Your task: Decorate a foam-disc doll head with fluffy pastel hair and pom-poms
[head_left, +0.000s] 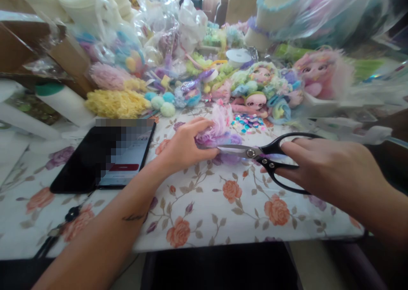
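Observation:
My left hand (188,143) grips a fluffy bundle of pink and purple yarn (219,126), its fingers and thumb closed around one side. In my right hand (331,167) is a pair of scissors (250,153) with black handles, my fingers through the loops. The scissor blades reach left into the lower part of the bundle, close to my left thumb. Purple fluff hangs below and behind the blades. How far apart the blades are is hard to make out. Just behind the bundle lies a small heap of shiny blue and pink sequins (248,122).
A phone (124,158) lies left of my left forearm on the flowered tablecloth (204,222). Yellow yarn (117,103), pompoms (167,108) and doll heads (255,101) crowd the back. A ribbon spool (238,56) sits behind them. A cardboard box (68,54) stands at the left.

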{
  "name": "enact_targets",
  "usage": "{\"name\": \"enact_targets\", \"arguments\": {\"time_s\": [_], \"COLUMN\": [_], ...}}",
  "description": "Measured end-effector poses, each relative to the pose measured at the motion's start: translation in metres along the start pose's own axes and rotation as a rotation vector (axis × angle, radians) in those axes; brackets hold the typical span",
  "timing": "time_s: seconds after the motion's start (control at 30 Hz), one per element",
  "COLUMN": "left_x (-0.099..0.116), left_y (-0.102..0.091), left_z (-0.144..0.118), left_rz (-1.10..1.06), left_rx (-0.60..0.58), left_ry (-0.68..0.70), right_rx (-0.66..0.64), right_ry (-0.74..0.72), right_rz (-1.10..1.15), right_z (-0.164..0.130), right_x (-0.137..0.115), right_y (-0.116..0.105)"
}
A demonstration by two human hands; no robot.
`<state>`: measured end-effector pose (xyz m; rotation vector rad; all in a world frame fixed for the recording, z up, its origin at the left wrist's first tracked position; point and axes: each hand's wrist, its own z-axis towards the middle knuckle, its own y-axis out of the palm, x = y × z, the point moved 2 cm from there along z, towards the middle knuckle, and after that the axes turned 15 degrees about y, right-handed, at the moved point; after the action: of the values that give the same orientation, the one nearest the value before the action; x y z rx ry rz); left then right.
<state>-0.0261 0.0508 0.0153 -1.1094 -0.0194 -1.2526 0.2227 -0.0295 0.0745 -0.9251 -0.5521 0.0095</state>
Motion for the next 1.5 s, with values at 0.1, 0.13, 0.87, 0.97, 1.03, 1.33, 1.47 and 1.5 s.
{"name": "enact_targets", "arguments": {"time_s": [0.1, 0.13, 0.87, 0.97, 1.03, 1.33, 1.47, 1.5], "left_x": [0.0, 0.001, -0.001, -0.001, -0.001, -0.001, -0.002, -0.002], "left_y": [0.0, 0.0, 0.001, 0.001, 0.0, 0.0, 0.001, 0.001], "left_z": [0.0, 0.0, 0.0, 0.0, 0.0, 0.0, 0.0, 0.0], "left_rz": [-0.004, -0.005, -0.022, -0.022, -0.021, -0.016, -0.003, -0.002], "left_rx": [-0.005, -0.005, 0.023, 0.026, 0.027, 0.023, 0.029, 0.031], "left_ry": [-0.013, -0.012, 0.006, 0.002, 0.003, 0.003, 0.01, 0.012], "right_rx": [0.003, 0.0, -0.051, -0.063, -0.072, -0.158, -0.276, -0.305], "right_ry": [-0.001, 0.001, 0.024, 0.033, 0.032, 0.077, 0.121, 0.132], "right_rz": [0.0, -0.001, 0.007, 0.015, 0.025, 0.084, 0.152, 0.171], "right_z": [0.0, 0.001, 0.0, 0.0, -0.001, -0.001, 0.0, 0.0], "right_x": [0.0, 0.0, 0.0, 0.0, -0.001, 0.0, 0.001, 0.001], "right_y": [0.0, 0.0, 0.004, 0.005, 0.006, 0.016, 0.022, 0.023]}}
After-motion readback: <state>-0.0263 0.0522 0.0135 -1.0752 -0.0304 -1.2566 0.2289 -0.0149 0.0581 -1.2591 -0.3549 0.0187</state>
